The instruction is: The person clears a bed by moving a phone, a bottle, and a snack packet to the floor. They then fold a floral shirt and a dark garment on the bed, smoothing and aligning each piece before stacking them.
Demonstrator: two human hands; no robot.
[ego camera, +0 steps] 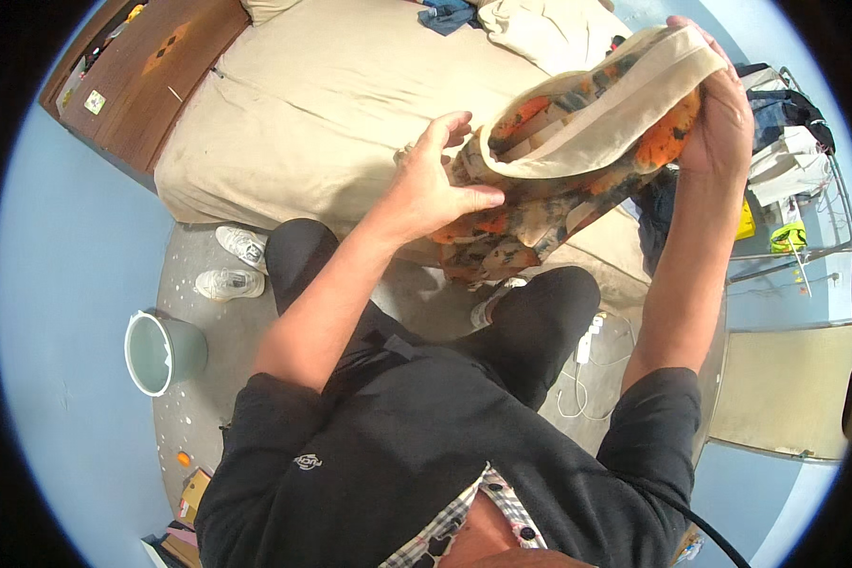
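Observation:
A garment (532, 213) with an orange, black and tan print hangs in front of me, above the edge of the bed. Its wide cream band (610, 121) is spread into an oval opening that faces me, and part of the printed inside shows. My right hand (717, 113) grips the band at the raised right end. At the lower left end, my left hand (429, 181) has its thumb against the printed cloth and its fingers apart. The lower part of the garment bunches above my knees.
A bed with a beige sheet (341, 106) fills the space ahead. White sneakers (231, 284) and a pale bucket (163, 355) stand on the floor at left. A white power strip (588, 341) with cords lies at right. A rack with clothes (788, 163) is beyond my right arm.

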